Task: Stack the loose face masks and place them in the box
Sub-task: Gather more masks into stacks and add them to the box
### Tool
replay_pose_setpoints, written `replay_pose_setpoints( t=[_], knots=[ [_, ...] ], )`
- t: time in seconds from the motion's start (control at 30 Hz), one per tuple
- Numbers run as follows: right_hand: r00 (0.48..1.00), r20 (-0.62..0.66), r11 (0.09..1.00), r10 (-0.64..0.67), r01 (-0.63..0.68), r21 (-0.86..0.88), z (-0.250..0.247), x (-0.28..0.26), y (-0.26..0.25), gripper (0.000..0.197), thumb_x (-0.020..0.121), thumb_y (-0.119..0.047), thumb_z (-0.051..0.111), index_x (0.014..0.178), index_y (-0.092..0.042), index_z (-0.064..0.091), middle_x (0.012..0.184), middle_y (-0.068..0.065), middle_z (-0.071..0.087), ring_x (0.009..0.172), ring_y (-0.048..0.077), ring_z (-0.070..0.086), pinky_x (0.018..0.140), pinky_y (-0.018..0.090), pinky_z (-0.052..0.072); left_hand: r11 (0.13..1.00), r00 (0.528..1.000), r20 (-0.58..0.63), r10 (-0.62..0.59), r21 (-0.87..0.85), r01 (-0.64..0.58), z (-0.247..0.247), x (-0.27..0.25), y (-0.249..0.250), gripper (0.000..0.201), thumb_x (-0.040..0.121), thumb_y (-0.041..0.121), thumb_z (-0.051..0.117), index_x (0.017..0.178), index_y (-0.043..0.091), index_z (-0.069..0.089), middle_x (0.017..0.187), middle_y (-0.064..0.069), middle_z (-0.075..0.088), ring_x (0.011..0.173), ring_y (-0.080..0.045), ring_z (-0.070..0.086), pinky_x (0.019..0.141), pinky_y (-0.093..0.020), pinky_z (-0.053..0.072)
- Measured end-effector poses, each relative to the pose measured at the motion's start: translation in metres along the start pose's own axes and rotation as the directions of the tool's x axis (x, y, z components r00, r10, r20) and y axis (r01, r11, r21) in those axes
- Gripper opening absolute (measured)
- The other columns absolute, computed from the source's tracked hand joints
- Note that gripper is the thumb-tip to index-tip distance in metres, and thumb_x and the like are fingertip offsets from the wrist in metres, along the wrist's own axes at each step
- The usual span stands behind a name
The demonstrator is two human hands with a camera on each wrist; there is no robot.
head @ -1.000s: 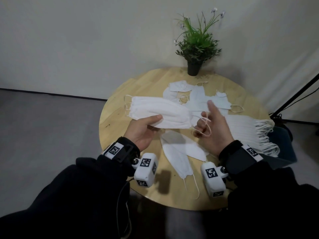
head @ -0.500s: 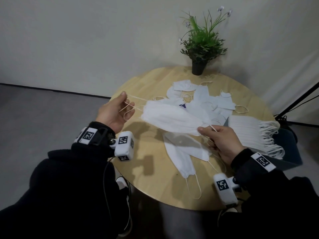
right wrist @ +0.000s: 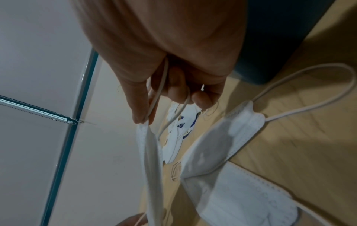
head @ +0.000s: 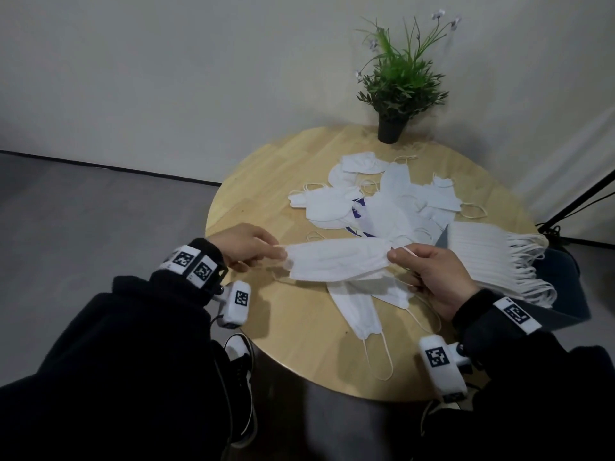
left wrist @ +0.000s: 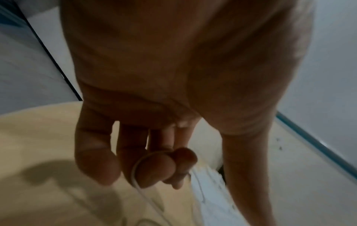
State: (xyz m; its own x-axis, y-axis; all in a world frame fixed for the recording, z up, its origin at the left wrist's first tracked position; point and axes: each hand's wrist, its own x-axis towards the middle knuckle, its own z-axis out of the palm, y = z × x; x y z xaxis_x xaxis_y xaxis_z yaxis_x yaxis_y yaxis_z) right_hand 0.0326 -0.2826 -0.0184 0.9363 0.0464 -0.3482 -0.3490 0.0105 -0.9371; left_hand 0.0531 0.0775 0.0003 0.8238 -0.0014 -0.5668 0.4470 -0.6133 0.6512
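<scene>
Stretching a white face mask (head: 336,262) flat above the round desk (head: 299,344), left hand (head: 244,246) pinching its left edge and ear loop, right hand (head: 429,277) pinching its right end, loose masks (head: 382,201) heaped behind it, stacked masks (head: 492,257) right of it over the dark box (head: 565,294), potted plant (head: 399,84) at the desk's far edge

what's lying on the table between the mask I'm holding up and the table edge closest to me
In the head view, two loose masks lie crossed there under the held mask, ear loops trailing toward the near edge of the table. Beyond the loops the wood is bare.
</scene>
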Motion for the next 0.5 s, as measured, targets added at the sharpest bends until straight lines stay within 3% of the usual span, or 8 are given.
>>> replay_pose_setpoints(
  t=[0.1, 0.2, 0.33, 0.5],
  knots=[
    [1.000, 0.008, 0.997, -0.010, 0.010, -0.070, 0.002, 0.000, 0.002, 0.013, 0.083, -0.012, 0.083, 0.072, -0.013, 0.076, 0.068, 0.008, 0.042, 0.055, 0.016, 0.030, 0.052, 0.029, 0.027, 0.980, 1.000, -0.023, 0.018, 0.199, -0.013, 0.023, 0.008, -0.006, 0.027, 0.071, 0.042, 0.093, 0.089, 0.026, 0.082, 0.064, 0.015, 0.070, 0.064, -0.010, 0.060, 0.054, -0.024, 0.044],
    [1.000, 0.002, 0.994, -0.003, 0.003, -0.110, 0.003, -0.001, 0.006, 0.010, 0.084, -0.010, 0.082, 0.078, -0.011, 0.074, 0.068, 0.008, 0.043, 0.052, 0.015, 0.031, 0.050, 0.026, 0.027, 0.975, 0.997, -0.063, 0.032, 0.222, -0.017, 0.041, 0.016, -0.012, 0.024, 0.063, 0.032, 0.098, 0.073, 0.019, 0.080, 0.068, 0.010, 0.073, 0.072, -0.013, 0.065, 0.067, -0.028, 0.050],
    [1.000, -0.017, 0.993, 0.015, -0.017, -0.119, 0.002, 0.000, 0.007, 0.011, 0.085, -0.011, 0.081, 0.078, -0.012, 0.073, 0.064, 0.006, 0.043, 0.050, 0.013, 0.033, 0.051, 0.027, 0.028, 0.945, 0.994, -0.087, 0.065, 0.326, -0.033, 0.047, 0.020, -0.012, 0.022, 0.060, 0.029, 0.097, 0.067, 0.023, 0.077, 0.067, 0.009, 0.074, 0.070, -0.013, 0.066, 0.064, -0.026, 0.049],
    [0.999, -0.023, 0.986, 0.047, -0.050, -0.161, 0.000, 0.001, 0.009, 0.013, 0.088, -0.016, 0.080, 0.087, -0.007, 0.071, 0.071, 0.011, 0.044, 0.053, 0.016, 0.035, 0.051, 0.026, 0.027, 0.925, 0.993, -0.046, 0.112, 0.370, -0.087, 0.044, 0.019, -0.010, 0.022, 0.071, 0.023, 0.090, 0.058, 0.023, 0.072, 0.056, 0.011, 0.065, 0.061, -0.012, 0.057, 0.058, -0.024, 0.043]
  ],
)
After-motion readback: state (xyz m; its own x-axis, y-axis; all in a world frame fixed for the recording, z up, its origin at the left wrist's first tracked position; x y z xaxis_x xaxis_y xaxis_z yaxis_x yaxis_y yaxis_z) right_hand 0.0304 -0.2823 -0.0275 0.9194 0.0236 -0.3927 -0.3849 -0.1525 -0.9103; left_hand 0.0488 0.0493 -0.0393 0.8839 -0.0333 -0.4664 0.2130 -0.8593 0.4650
